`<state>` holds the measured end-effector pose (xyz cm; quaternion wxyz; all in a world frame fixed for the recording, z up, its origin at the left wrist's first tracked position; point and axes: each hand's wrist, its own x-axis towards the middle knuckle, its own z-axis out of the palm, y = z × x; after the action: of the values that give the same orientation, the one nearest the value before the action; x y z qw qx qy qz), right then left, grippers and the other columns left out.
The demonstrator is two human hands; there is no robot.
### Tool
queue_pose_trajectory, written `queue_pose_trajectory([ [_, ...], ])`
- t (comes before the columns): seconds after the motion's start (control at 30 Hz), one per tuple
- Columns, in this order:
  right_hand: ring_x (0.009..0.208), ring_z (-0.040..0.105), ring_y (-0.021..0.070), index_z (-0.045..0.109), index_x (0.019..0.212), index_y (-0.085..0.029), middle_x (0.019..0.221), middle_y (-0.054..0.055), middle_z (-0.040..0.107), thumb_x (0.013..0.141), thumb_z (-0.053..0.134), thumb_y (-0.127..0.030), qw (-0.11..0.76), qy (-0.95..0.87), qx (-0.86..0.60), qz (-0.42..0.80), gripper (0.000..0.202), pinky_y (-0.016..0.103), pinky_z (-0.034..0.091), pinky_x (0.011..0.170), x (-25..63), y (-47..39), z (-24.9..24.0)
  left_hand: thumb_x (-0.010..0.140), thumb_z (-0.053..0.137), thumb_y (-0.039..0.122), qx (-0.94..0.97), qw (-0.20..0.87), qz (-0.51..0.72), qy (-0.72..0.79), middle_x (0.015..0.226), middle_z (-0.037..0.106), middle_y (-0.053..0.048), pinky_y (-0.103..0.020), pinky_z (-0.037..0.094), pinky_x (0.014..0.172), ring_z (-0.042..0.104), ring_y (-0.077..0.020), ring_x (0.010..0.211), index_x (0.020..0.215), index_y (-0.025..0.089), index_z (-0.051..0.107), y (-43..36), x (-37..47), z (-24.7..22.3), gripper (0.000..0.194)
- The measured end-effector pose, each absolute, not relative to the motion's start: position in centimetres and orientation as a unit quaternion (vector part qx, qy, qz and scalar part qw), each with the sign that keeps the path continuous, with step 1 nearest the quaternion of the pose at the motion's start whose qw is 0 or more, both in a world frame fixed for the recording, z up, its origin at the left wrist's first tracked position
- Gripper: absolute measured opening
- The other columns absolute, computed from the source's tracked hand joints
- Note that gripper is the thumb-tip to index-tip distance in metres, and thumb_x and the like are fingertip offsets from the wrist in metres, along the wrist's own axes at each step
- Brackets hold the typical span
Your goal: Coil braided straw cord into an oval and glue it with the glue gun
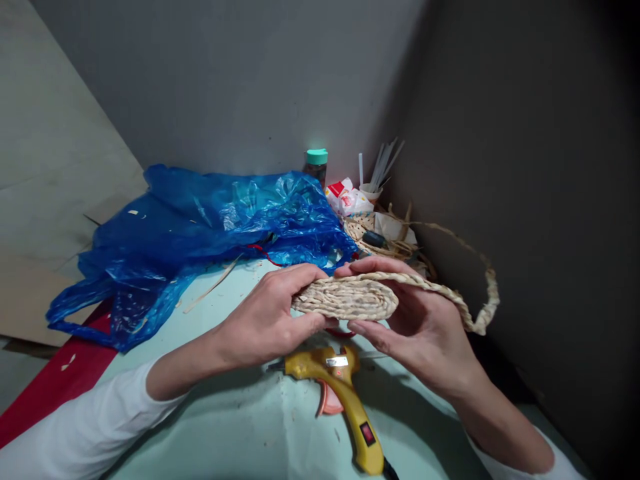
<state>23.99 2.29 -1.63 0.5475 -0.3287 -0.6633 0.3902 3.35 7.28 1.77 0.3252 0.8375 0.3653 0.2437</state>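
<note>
An oval coil of braided straw (350, 299) is held up between both hands above the table. My left hand (273, 317) grips its left end, thumb below and fingers above. My right hand (425, 327) holds the right side, with the thumb near the lower edge and the fingers behind the coil. From the coil's top edge a loose braid (487, 300) runs over my right hand and loops up at the right. Below the hands a yellow glue gun (345, 393) with an orange trigger lies on the table, its nozzle pointing left.
A crumpled blue plastic bag (210, 220) covers the back left of the pale green table (240, 413). Behind stand a jar with a green lid (317, 160) and a cup of white sticks (371, 191). A woven basket (357, 230) with scraps sits by the wall.
</note>
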Motion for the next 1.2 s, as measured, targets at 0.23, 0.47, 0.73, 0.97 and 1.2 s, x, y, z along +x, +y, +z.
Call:
queue_pose_trajectory([
  [0.23,0.107,0.067,0.0158,0.069,0.112,-0.026,0.121,0.002,0.059,0.082,0.079,-0.005,0.585,-0.605,-0.31,0.442,0.038,0.02,0.058,0.094,23.2,2.4,-1.6,0.075,0.061,0.012,0.841,0.304,0.271,0.356,0.082,0.062,0.002,-0.024,0.039,0.066,0.054,-0.012,0.072,0.086,0.016,0.062,7.4,3.6,1.2,0.011],
  [0.47,0.122,0.058,0.0185,0.063,0.123,-0.034,0.13,0.0,0.055,0.091,0.075,-0.016,0.543,-0.679,-0.318,0.379,0.039,0.027,0.052,0.106,24.1,2.6,-1.7,0.075,0.062,0.011,0.834,0.319,0.303,0.334,0.11,0.069,-0.001,-0.023,0.046,0.082,0.065,-0.0157,0.095,0.116,0.019,0.061,7.3,3.5,1.1,0.041],
  [0.73,0.112,0.064,0.014,0.07,0.116,-0.035,0.127,-0.002,0.058,0.087,0.079,-0.018,0.566,-0.659,-0.34,0.361,0.035,0.017,0.054,0.099,23.9,2.7,-2.1,0.075,0.063,0.009,0.83,0.313,0.313,0.339,0.099,0.07,0.001,-0.023,0.045,0.08,0.063,-0.0139,0.088,0.101,0.017,0.064,7.3,3.4,1.0,0.027],
  [0.97,0.101,0.071,0.0164,0.074,0.108,-0.027,0.114,0.0,0.07,0.079,0.083,-0.015,0.594,-0.625,-0.352,0.365,0.033,0.015,0.058,0.089,23.4,2.8,-2.1,0.073,0.064,0.011,0.818,0.345,0.303,0.347,0.089,0.066,0.0,-0.026,0.044,0.076,0.057,-0.0143,0.077,0.092,0.015,0.065,7.3,3.7,1.0,0.019],
  [1.2,0.104,0.071,0.0257,0.065,0.124,-0.026,0.121,0.009,0.068,0.083,0.08,-0.018,0.55,-0.67,-0.348,0.357,0.044,0.028,0.062,0.089,26.3,4.7,-5.9,0.071,0.075,0.024,0.823,0.348,0.3,0.334,0.102,0.069,-0.006,-0.033,0.05,0.085,0.062,-0.0217,0.093,0.109,0.016,0.068,7.3,4.3,0.9,0.039],
])
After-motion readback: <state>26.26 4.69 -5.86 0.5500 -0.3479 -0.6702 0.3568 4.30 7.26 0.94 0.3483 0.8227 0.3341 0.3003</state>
